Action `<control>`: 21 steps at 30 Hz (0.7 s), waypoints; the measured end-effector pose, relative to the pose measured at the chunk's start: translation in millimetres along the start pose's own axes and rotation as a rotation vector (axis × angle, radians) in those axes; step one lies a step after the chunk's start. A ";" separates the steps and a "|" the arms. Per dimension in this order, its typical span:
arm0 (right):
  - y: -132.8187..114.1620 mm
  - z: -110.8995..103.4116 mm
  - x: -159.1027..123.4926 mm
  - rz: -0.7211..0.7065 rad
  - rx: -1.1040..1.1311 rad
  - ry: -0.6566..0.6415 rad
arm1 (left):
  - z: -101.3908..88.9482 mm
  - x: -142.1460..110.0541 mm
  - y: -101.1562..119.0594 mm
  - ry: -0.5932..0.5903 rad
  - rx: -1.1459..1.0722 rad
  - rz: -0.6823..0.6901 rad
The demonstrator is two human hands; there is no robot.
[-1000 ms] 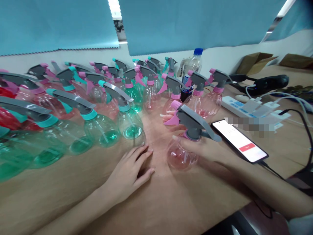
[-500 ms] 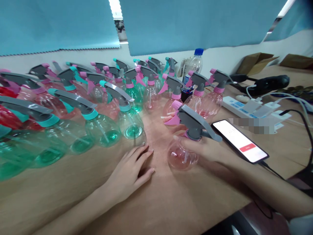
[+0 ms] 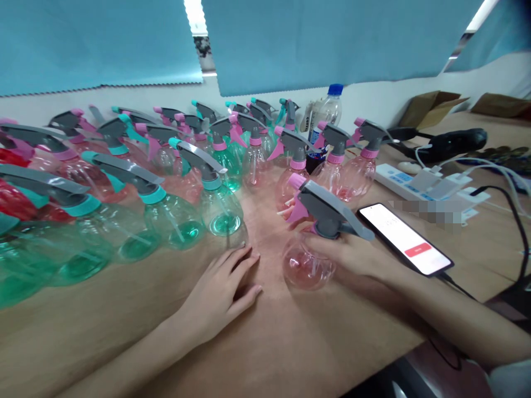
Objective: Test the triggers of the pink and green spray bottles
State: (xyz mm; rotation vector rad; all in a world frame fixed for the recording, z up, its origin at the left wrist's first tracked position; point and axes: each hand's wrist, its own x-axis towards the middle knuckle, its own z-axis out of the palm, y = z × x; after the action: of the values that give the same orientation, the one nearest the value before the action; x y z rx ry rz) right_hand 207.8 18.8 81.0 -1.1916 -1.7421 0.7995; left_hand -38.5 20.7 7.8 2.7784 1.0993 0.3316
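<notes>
My right hand is wrapped round the neck of a clear pink spray bottle with a grey and pink trigger head. The bottle stands upright on the wooden table, its nozzle facing away to the left; my fingertips show behind the trigger. My left hand lies on the table with its fingers apart, holding nothing. Just beyond it stands a green spray bottle with a turquoise collar. Close behind the held bottle is another pink spray bottle.
Several green and pink spray bottles fill the left and back. A lit phone on a cable lies right of my right hand, near a white power strip with plugs. A blue-capped drink bottle and an open cardboard box stand behind.
My right hand stays on the pink spray bottle, whose trigger head sits slightly lower and further left in view. The left hand has hardly moved.
</notes>
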 end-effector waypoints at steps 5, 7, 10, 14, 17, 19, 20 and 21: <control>-2.2 -0.1 0.4 -0.017 -0.008 0.021 | -0.7 -0.1 0.1 -0.001 -0.001 -0.003; -2.2 -0.1 0.7 -0.018 -0.021 0.002 | -0.6 -0.3 0.0 -0.001 0.002 -0.001; -2.0 0.1 1.6 -0.006 -0.042 -0.007 | -0.6 -0.1 -0.3 -0.004 0.009 0.002; 0.2 1.8 3.8 -0.081 0.053 -0.009 | -1.4 0.9 0.1 -0.011 0.007 -0.003; 2.6 3.6 5.1 -0.133 0.125 -0.042 | -2.3 1.0 0.9 -0.017 0.003 -0.008; 3.8 4.5 5.4 -0.148 0.146 -0.054 | -2.6 0.5 1.3 -0.015 0.002 -0.009; 4.1 4.8 5.4 -0.152 0.154 -0.057 | -2.6 0.2 1.4 -0.013 0.001 -0.011; 4.4 5.1 5.4 -0.155 0.159 -0.060 | -2.5 -0.1 1.5 -0.010 0.000 -0.011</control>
State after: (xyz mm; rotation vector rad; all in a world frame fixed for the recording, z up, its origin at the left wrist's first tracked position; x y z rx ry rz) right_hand 204.0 25.1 76.7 -0.9236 -1.7605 0.8700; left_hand -38.3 19.7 10.5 2.7698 1.1126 0.3156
